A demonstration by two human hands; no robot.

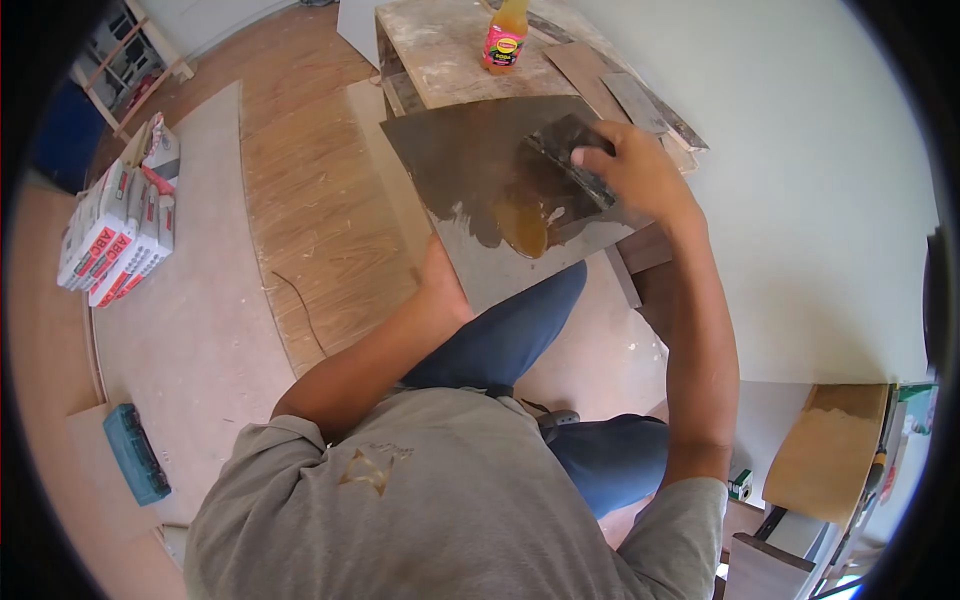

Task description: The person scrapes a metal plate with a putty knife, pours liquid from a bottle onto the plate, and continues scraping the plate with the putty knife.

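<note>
A flat grey sheet (470, 170) lies tilted over my lap, its upper part covered by a dark wet coat. On it sits a glossy amber puddle (524, 228). My right hand (640, 172) grips a dark, flat spreader (570, 155) whose edge rests on the coated surface. Beneath the sheet's left edge is my left hand (447, 285); the sheet hides its fingers. Just beyond the sheet, a bottle (505, 38) with a pink and yellow label stands on a worn wooden bench (430, 45).
Stacked bags (120, 235) sit at the left, with a teal case (137, 455) on the floor nearer me. Thin board strips (590, 80) lie on the bench beside the pale wall. A brown panel (825, 450) stands at the lower right.
</note>
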